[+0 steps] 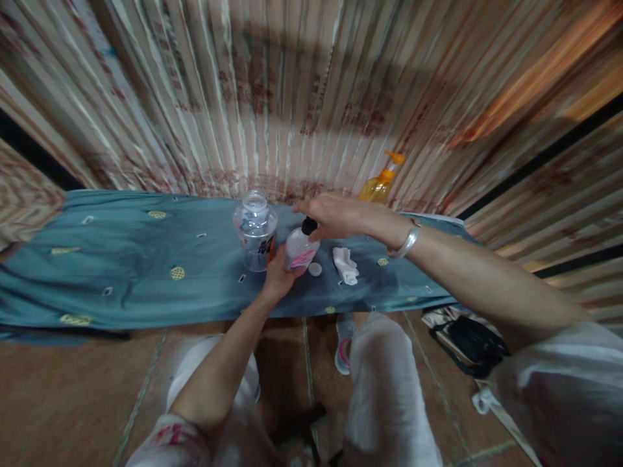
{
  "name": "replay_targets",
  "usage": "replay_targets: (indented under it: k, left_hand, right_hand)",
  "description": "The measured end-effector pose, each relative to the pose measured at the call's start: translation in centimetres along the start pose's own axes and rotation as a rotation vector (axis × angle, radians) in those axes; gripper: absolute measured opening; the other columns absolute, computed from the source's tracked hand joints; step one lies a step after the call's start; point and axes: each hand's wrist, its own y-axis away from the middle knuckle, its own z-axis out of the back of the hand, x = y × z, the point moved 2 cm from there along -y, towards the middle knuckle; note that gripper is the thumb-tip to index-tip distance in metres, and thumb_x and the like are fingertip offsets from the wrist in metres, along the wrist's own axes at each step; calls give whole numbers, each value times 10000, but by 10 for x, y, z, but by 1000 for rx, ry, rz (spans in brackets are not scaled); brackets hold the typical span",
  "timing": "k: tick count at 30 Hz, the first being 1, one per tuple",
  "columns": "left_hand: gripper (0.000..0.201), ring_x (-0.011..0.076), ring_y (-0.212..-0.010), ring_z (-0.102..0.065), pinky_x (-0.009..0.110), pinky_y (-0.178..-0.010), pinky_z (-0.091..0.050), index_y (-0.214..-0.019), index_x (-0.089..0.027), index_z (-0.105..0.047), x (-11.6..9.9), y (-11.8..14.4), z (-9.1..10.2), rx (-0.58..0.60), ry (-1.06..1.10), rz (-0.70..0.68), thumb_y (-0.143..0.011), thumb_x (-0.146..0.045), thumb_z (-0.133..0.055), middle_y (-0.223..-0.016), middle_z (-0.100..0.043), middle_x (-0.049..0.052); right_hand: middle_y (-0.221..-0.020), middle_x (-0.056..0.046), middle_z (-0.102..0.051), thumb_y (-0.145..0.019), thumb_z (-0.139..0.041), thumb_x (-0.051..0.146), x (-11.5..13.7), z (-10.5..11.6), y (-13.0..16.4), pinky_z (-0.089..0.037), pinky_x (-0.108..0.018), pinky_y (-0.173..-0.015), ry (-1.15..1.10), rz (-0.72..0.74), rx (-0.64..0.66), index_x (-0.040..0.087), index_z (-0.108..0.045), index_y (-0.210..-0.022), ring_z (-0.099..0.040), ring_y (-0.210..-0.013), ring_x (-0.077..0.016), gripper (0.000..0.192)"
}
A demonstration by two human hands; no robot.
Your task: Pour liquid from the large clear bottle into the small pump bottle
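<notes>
My left hand [281, 274] is wrapped round the lower part of a clear bottle with pink print [300, 250], which tilts slightly to the right. At its top, the fingers of my right hand [328, 216] close on the black cap [308, 226]. Whether the cap sits loose or tight I cannot tell. Just left of my hands stands a larger clear plastic bottle [255, 227] with an open mouth and an orange and black label. A small white round lid [315, 269] lies beside the held bottle, and a crumpled white cloth or tissue [345, 265] is to its right.
A teal patterned cloth [131, 259] covers the narrow table. Behind my right forearm stands a yellow pump bottle [377, 185]. Pleated curtain [292, 97] hangs along the back edge. A black bag [470, 340] rests on the tiled floor at the right.
</notes>
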Motion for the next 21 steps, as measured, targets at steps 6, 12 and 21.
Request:
replay_targets:
  k: [6, 12, 21]
  left_hand:
    - [556, 225, -891, -670, 377, -848, -546, -1105, -193, -600, 1, -1, 0, -1, 8, -14, -591, -134, -801, -957, -704, 11]
    - [575, 227, -918, -673, 385, -880, -541, -1134, -183, -591, 2, -1, -1, -1, 22, -23, -601, -144, -803, -990, -706, 21]
    - [550, 226, -908, -675, 383, -869, -547, -1110, -207, -592, 2, 0, -1, 1, 24, -35, -608, -164, -812, -970, -711, 21]
  right_hand:
    - [-1063, -164, -752, -951, -624, 354, -2, -3, -3, -487, -342, -857, 52, -27, -2, 98, -724, -1087, -689, -1045, -274, 307]
    - [-1160, -144, -733, -883, -719, 306, -2, -4, -3, -489, -352, -882, -3, -11, -5, 138, -657, -1248, -675, -1095, -276, 406]
    - [-1114, -190, -738, -921, -656, 424, -1, -5, -6, -505, -376, -859, 33, -38, -7, 85, -691, -1166, -684, -1081, -315, 420]
